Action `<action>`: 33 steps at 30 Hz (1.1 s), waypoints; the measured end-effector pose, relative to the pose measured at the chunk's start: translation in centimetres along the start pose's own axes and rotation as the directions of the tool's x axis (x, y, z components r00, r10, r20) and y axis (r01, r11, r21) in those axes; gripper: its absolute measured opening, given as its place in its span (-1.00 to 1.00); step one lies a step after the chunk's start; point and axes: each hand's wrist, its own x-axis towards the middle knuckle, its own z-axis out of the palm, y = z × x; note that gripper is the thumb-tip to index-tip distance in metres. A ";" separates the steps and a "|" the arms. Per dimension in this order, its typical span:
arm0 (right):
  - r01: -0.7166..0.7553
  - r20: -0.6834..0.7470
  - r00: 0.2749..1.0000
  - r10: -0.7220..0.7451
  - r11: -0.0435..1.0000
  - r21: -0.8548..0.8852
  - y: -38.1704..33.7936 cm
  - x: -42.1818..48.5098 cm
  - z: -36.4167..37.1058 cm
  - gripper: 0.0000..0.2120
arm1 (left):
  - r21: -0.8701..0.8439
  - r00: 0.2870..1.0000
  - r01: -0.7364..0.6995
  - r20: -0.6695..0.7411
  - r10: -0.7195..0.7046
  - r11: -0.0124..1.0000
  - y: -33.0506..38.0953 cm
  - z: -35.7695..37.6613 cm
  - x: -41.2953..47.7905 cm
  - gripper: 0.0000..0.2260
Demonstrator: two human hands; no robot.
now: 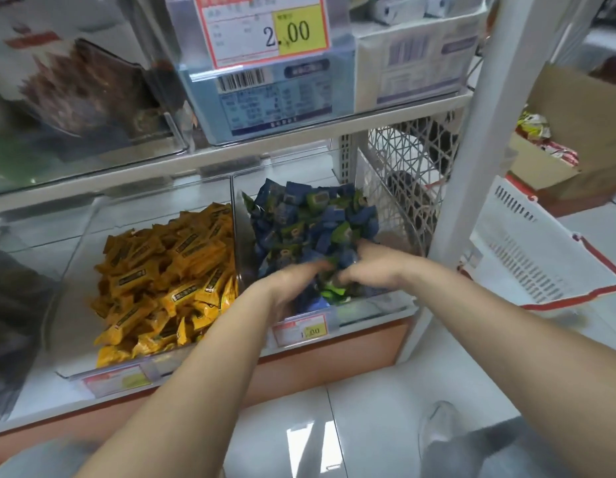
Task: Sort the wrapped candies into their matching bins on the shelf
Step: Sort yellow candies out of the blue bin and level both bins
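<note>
White shelf (196, 161) is fitted with two clear bins. Yellow candies (161, 270) are piled in the left bin (75, 257), blue and green candies (316, 222) in the right bin (379, 302). Left hand (292, 284) and right hand (365, 267) are dug into the latter, near edge; grips blurred, cannot be told

Yellow wrapped candies (168, 270) lie in the left clear plastic bin (75, 270); blue and green wrapped candies (310, 222) lie in the right clear plastic bin (385, 299), just beside it.
</note>
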 end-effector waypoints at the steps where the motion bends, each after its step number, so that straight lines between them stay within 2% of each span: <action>1: -0.018 -0.003 1.000 0.018 0.989 0.149 0.1 0.1 0.1 -0.88 | -0.126 0.999 0.028 0.027 -0.025 0.992 0.1 -0.2 -0.1 -0.78; 3: -0.051 0.014 0.999 0.050 0.905 0.423 -0.1 0.4 0.2 -0.79 | -0.347 0.996 0.060 0.077 -0.036 0.936 0.2 -0.6 0.0 -0.67; 5: -0.019 -0.033 0.999 0.043 0.844 0.537 -0.5 0.4 -0.2 -0.67 | -0.446 0.997 0.047 0.082 -0.012 0.894 0.4 -0.8 0.3 -0.59; 9: 0.105 -0.198 0.980 0.006 0.829 0.549 -1.4 0.4 -1.5 -0.88 | -0.550 0.997 -0.075 -0.014 0.081 0.832 0.4 -0.8 0.6 -0.58; 11: 0.120 -0.230 0.973 0.012 0.824 0.553 -1.5 0.1 -2.1 -0.77 | -0.597 0.986 -0.168 -0.085 0.146 0.785 0.5 -0.9 0.7 -0.60; 13: 0.074 -0.233 0.971 0.049 0.866 0.494 -1.4 -0.5 -2.7 -0.49 | -0.594 0.973 -0.229 -0.155 0.169 0.771 0.7 -0.9 0.6 -0.62; 15: 0.065 -0.248 0.968 0.035 0.922 0.382 -1.0 -0.8 -3.4 -0.37 | -0.519 0.951 -0.288 -0.256 0.175 0.805 0.8 -1.0 0.5 -0.65; 17: 0.095 -0.245 0.969 -0.029 0.960 0.264 -0.7 -1.0 -3.7 -0.45 | -0.410 0.922 -0.325 -0.338 0.189 0.852 0.8 -1.3 0.4 -0.68; 19: 0.097 -0.215 0.973 -0.088 0.995 0.034 -0.6 -1.1 -3.6 -0.56 | -0.290 0.900 -0.322 -0.390 0.196 0.901 0.8 -1.5 0.3 -0.67; 21: 0.080 -0.206 0.971 -0.121 0.978 -0.194 -0.6 -1.2 -3.3 -0.65 | -0.143 0.874 -0.317 -0.428 0.230 0.938 0.6 -1.4 0.5 -0.63; 24: 0.121 -0.341 0.907 -0.246 0.930 -0.348 -0.7 -1.7 -2.7 -0.67 | 0.091 0.813 -0.353 -0.462 0.354 0.931 0.1 -1.0 0.3 -0.54; 26: 0.180 -0.357 0.874 -0.330 0.902 -0.392 -0.8 -1.7 -2.3 -0.60 | 0.300 0.759 -0.367 -0.450 0.470 0.880 0.0 -0.5 -0.2 -0.53; 28: 0.205 -0.218 0.924 -0.313 0.890 -0.408 -0.9 -1.6 -1.8 -0.56 | 0.484 0.709 -0.374 -0.401 0.580 0.791 -0.2 -0.2 -0.7 -0.54; 30: 0.201 -0.045 0.966 -0.254 0.849 -0.489 -0.7 -1.5 -1.3 -0.63 | 0.594 0.664 -0.386 -0.353 0.660 0.706 -0.3 -0.1 -1.1 -0.58; 33: 0.196 0.109 0.981 -0.162 0.817 -0.542 0.0 -1.8 -1.1 -0.70 | 0.755 0.547 -0.383 -0.278 0.789 0.532 0.1 -0.1 -0.8 -0.67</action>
